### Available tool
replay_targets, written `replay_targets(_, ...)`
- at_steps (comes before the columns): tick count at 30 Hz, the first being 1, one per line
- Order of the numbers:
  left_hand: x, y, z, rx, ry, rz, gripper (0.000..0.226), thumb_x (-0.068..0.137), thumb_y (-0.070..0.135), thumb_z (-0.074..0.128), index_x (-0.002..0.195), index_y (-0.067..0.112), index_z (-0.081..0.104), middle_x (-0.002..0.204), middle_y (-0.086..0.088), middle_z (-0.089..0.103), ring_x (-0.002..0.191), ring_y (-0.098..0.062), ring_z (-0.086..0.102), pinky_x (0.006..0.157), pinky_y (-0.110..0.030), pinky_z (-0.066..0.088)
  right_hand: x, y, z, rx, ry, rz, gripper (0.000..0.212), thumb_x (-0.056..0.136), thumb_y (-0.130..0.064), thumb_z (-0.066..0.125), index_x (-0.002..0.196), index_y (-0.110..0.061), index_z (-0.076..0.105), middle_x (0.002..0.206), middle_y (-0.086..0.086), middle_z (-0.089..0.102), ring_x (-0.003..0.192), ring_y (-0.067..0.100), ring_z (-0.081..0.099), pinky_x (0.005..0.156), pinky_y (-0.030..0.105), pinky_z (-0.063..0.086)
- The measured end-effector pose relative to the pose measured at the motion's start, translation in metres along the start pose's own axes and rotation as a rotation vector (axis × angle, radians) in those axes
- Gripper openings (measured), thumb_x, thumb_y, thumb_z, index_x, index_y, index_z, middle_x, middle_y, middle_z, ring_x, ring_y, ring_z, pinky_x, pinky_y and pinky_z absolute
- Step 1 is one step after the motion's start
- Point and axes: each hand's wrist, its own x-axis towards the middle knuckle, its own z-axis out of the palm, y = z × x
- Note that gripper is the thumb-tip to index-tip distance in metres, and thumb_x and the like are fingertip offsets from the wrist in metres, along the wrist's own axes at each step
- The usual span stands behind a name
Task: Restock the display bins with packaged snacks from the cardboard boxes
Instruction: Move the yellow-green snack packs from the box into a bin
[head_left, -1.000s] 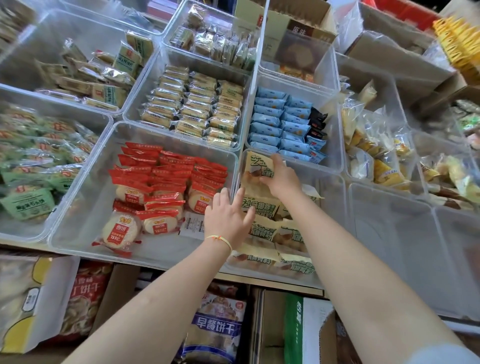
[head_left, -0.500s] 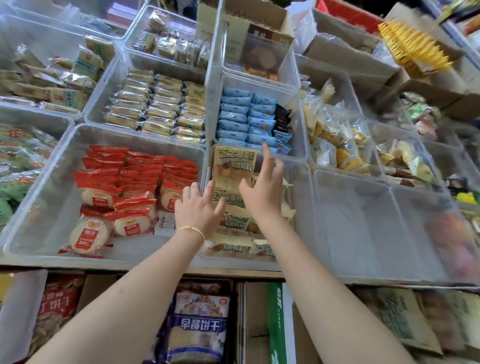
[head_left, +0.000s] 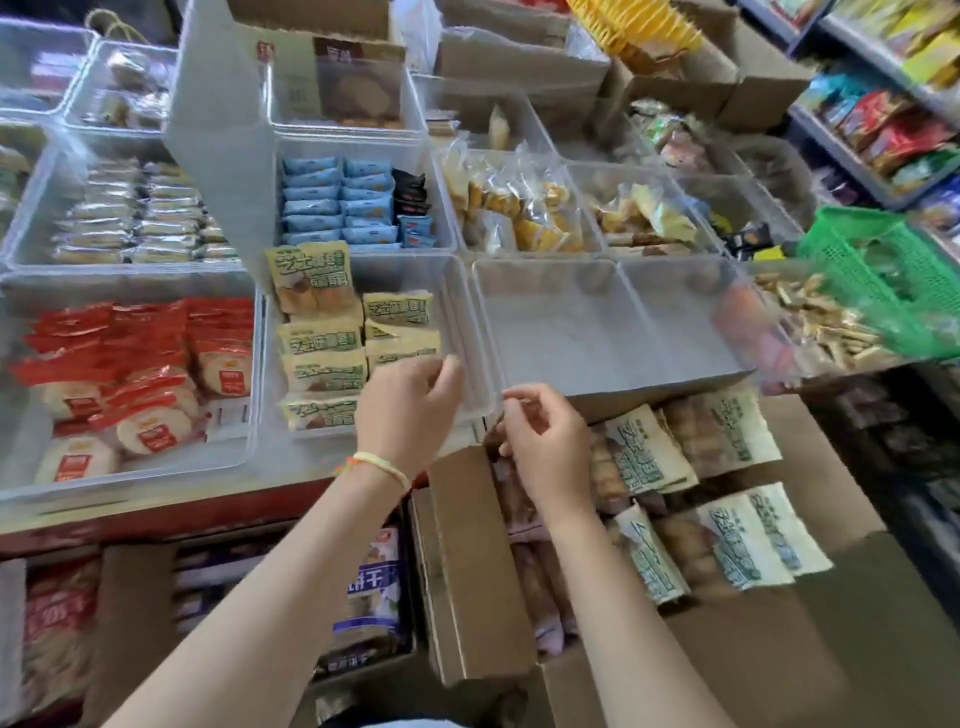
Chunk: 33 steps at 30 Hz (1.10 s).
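Beside the cream snack packets (head_left: 322, 338), both hands' fingers (head_left: 441, 374) hang loosely curled, holding nothing

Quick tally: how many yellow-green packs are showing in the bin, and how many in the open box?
Yellow-green packs in the bin: 7
Same kind in the box, labels showing: 4
Total: 11

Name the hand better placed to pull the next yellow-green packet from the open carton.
Right hand: it hangs empty over the cardboard box, beside the packets. The left hand is by the bin.
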Motion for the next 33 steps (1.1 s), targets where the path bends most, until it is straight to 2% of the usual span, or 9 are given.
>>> replay_targets(5,-0.042,0.053,0.056,0.136,-0.227,0.137,0.050,0.091,0.046,0.038,0.068,0.009,0.063,0.060,-0.005,0.063,0.059,-0.025,0.059,0.056,-0.035,0.050,-0.008,0.057,-0.081,-0.177,0.117,0.115,0.016,0.091,-0.012,0.057,0.099,-0.024,0.064,0.103,-0.001,0.063,0.081,0.001,0.059,0.069,0.019,0.044)
replay_targets(9,-0.061,0.078,0.104,0.309,-0.587,0.075,0.029,0.094,0.039,0.048,0.092,0.021,0.070,0.090,0.001,0.071,0.084,-0.024,0.065,0.077,-0.034,0.055,-0.006,0.101,-0.142,-0.250,0.211,0.344,0.028,0.087,-0.010,0.061,0.114,-0.017,0.057,0.120,0.002,0.044,0.094,0.019,0.051,0.075,0.030,0.042)
replay_targets(13,-0.085,0.098,0.137,0.391,-0.800,0.020,0.029,0.096,0.028,0.048,0.102,0.010,0.068,0.106,-0.008,0.069,0.098,-0.027,0.063,0.085,-0.035,0.052,-0.001,0.131,-0.189,-0.296,-0.104,0.469,0.029,0.087,-0.036,0.068,0.107,-0.018,0.058,0.112,0.003,0.062,0.085,0.017,0.056,0.070,0.030,0.046)
replay_targets(17,-0.106,0.098,0.159,0.218,-0.726,-0.167,0.028,0.092,0.030,0.050,0.086,0.012,0.070,0.085,-0.007,0.072,0.085,-0.024,0.067,0.082,-0.036,0.055,-0.018,0.149,-0.177,-0.623,-0.454,0.390,0.072,0.072,-0.064,0.073,0.122,-0.017,0.049,0.119,0.008,0.052,0.108,0.026,0.051,0.082,0.035,0.042)
replay_targets(21,-0.121,0.094,0.164,0.116,-0.672,-0.260,0.023,0.093,0.028,0.054,0.089,0.015,0.073,0.082,-0.001,0.072,0.081,-0.022,0.069,0.081,-0.031,0.053,-0.043,0.158,-0.161,-0.623,-0.265,0.362,0.038,0.094,-0.038,0.057,0.118,-0.010,0.047,0.122,0.014,0.054,0.113,0.035,0.055,0.084,0.039,0.049)
replay_targets(24,-0.122,0.085,0.155,0.094,-0.604,-0.296,0.018,0.093,0.027,0.055,0.091,0.022,0.073,0.083,0.007,0.072,0.080,-0.017,0.070,0.079,-0.025,0.053,-0.037,0.152,-0.181,-0.683,-0.338,0.292,0.008,0.098,-0.020,0.049,0.094,-0.015,0.053,0.096,0.004,0.056,0.097,0.031,0.058,0.072,0.034,0.045)
replay_targets(27,-0.123,0.088,0.141,-0.082,-0.536,-0.319,0.027,0.090,0.029,0.067,0.117,0.029,0.065,0.106,0.006,0.068,0.090,-0.005,0.066,0.063,-0.009,0.048,-0.024,0.132,-0.200,-0.551,-0.502,0.115,0.033,0.096,-0.021,0.055,0.068,-0.020,0.036,0.069,-0.004,0.042,0.067,0.022,0.044,0.061,0.034,0.035)
replay_targets(30,-0.127,0.098,0.125,-0.393,-0.545,-0.290,0.056,0.084,0.023,0.078,0.133,0.032,0.052,0.113,0.004,0.068,0.097,-0.006,0.068,0.065,-0.015,0.054,-0.018,0.090,-0.212,-0.286,-0.582,0.003,0.024,0.095,-0.025,0.061,0.076,-0.016,0.049,0.070,0.000,0.052,0.064,0.014,0.046,0.060,0.031,0.037)
replay_targets(33,-0.121,0.099,0.104,-0.526,-0.509,-0.283,0.044,0.084,0.016,0.076,0.123,0.023,0.058,0.102,0.003,0.075,0.093,-0.011,0.072,0.073,-0.024,0.058,-0.016,0.051,-0.211,-0.030,-0.543,-0.024,0.017,0.093,-0.026,0.068,0.083,-0.014,0.062,0.073,-0.001,0.064,0.066,0.007,0.056,0.060,0.023,0.045)
